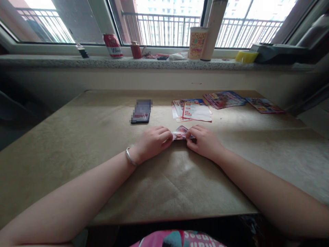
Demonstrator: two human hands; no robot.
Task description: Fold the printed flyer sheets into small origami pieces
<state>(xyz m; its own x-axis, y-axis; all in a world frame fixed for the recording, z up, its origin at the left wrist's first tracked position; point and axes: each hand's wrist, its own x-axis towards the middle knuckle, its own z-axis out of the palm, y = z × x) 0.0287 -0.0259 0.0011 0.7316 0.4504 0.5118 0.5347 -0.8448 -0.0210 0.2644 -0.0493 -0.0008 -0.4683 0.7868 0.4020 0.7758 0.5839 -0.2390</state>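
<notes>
A small folded piece of printed paper (180,132) lies on the brown paper-covered table (89,137). My left hand (153,141), with a silver bangle at the wrist, pinches its left end with curled fingers. My right hand (203,140) pinches its right end the same way. Both hands rest on the table, close together, with the paper between the fingertips.
A dark phone (141,112) lies behind my left hand. Printed leaflets (195,110) sit behind the folded paper, with more leaflets (223,99) and another sheet (264,105) to the right. The windowsill holds a red can (113,45), a paper cup (197,43) and a yellow sponge (246,56).
</notes>
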